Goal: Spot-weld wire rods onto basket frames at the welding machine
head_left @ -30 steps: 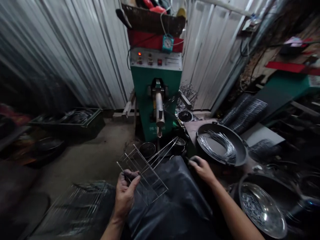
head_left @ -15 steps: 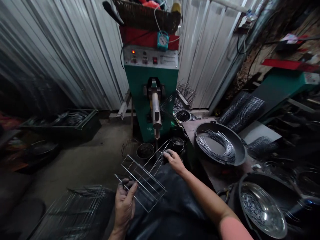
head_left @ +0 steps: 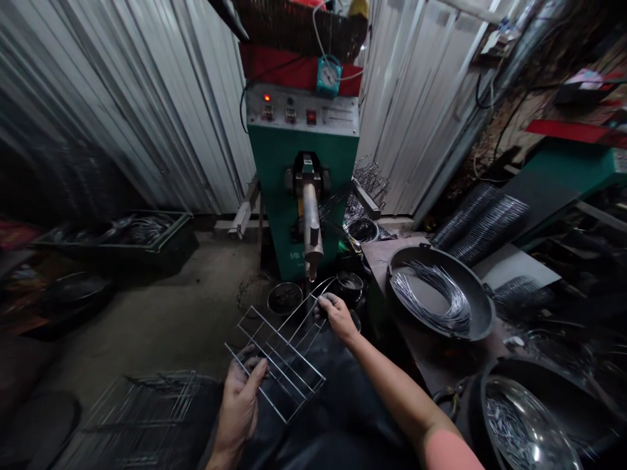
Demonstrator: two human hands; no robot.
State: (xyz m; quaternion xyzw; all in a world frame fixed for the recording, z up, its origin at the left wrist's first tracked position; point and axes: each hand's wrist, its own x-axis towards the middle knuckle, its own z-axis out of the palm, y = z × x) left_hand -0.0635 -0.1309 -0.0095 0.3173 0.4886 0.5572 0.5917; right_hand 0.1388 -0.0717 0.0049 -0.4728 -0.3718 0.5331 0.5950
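A wire rack of thin metal rods hangs tilted between my two hands, over my dark-covered lap. My left hand grips its lower left side, thumb on top and fingers curled under the rods. At the upper right corner, my right hand pinches the rack, and a curved wire extends beside the fingers. Just beyond the rack, the cylindrical arm and tip of a green machine point downward, apart from the rods.
Right: a black pan holding coiled wire, and a steel bowl with small metal pieces. Lower left: a stack of wire racks. Further back left: a green crate. Small round containers stand below the machine.
The view has shifted slightly, so the machine and pans appear further right. The rack's near corner has moved a little left and down, with both hands still holding it.
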